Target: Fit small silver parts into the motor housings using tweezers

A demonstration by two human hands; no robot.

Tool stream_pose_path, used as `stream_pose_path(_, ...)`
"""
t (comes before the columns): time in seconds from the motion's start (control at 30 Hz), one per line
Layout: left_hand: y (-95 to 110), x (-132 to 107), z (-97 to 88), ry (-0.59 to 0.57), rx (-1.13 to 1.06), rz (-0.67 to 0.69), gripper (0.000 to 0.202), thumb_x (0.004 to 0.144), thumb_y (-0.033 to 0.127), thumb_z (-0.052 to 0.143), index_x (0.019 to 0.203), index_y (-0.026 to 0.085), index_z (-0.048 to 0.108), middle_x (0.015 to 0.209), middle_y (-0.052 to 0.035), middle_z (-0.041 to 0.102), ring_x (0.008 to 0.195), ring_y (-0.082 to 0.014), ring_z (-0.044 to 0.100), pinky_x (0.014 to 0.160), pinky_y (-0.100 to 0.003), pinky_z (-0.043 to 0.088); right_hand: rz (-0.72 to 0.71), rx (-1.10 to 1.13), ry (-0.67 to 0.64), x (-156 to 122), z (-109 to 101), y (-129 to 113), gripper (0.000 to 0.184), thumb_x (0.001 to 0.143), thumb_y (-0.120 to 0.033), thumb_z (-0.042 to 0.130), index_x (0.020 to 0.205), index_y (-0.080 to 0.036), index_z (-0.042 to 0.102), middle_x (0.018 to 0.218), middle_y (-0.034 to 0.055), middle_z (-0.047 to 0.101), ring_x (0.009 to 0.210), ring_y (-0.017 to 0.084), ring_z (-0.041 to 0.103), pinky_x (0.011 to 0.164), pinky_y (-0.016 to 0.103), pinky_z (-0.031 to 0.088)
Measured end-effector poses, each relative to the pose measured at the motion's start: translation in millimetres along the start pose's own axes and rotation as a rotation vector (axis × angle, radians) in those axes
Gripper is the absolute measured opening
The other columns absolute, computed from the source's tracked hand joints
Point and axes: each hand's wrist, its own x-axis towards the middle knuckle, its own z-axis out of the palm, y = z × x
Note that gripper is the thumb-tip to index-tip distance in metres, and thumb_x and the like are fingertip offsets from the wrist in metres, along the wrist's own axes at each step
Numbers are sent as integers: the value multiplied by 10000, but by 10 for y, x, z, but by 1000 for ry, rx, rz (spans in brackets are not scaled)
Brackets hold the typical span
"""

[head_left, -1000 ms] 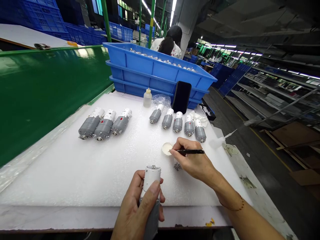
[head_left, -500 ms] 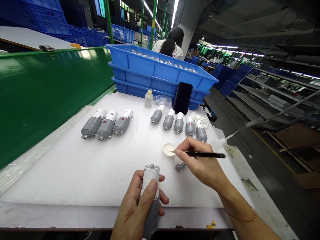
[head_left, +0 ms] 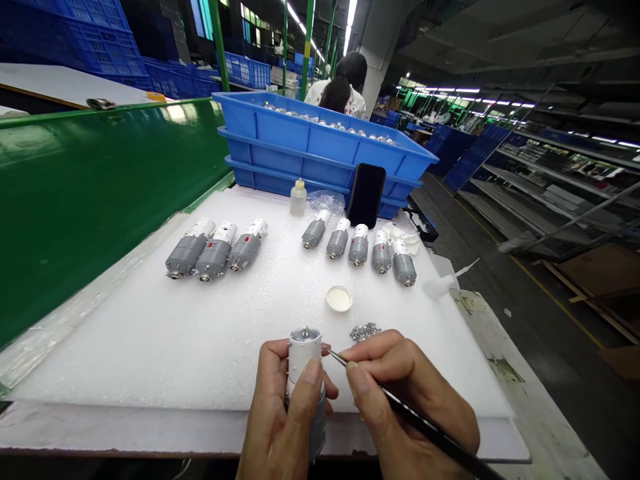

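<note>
My left hand [head_left: 285, 420] is wrapped around a grey motor with a white cap [head_left: 304, 353], held upright near the front edge of the white foam mat [head_left: 150, 333]. My right hand [head_left: 405, 407] pinches a thin black tool [head_left: 400, 403] like a pen; its tip reaches the side of the white cap. Just beyond lie a small white dish [head_left: 339, 298] and a little heap of tiny metal parts [head_left: 365, 331].
Three grey motors [head_left: 215, 248] lie at the left of the mat, several more [head_left: 357, 247] in a row at the back. A small bottle [head_left: 299, 197], a black phone [head_left: 367, 195] and stacked blue crates [head_left: 320, 143] stand behind. A green conveyor wall [head_left: 90, 193] runs left. Another person [head_left: 343, 87] sits beyond.
My right hand has pulled the tool back from the white dish to the cap of the motor in my left hand. The left hand has stayed where it was.
</note>
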Motion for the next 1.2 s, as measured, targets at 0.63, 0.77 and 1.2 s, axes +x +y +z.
stream_pose_path(0.63,-48,14,58,61,75,111,361,881,617,619,975,279,532,750,52,637,726,-184,607,730,-323,480,-103,-97,38,21,32,40,195,881,-143,672,719,-233,611,776,-51,724,650,73,691,593,147,530)
stream_pose_path(0.77,-41,8,66,60,86,110,358,883,609,621,976,277,529,777,49,634,745,-188,605,745,-331,481,-70,-62,76,-8,76,55,196,885,-163,667,713,-234,607,774,-63,712,649,62,670,594,146,510)
stream_pose_path(1.2,-79,43,72,286,449,435,194,947,470,520,994,284,488,911,1,617,828,-233,615,752,-377,437,-97,-60,-2,-25,38,16,195,868,-109,681,722,-221,618,750,-38,710,592,82,645,527,167,487)
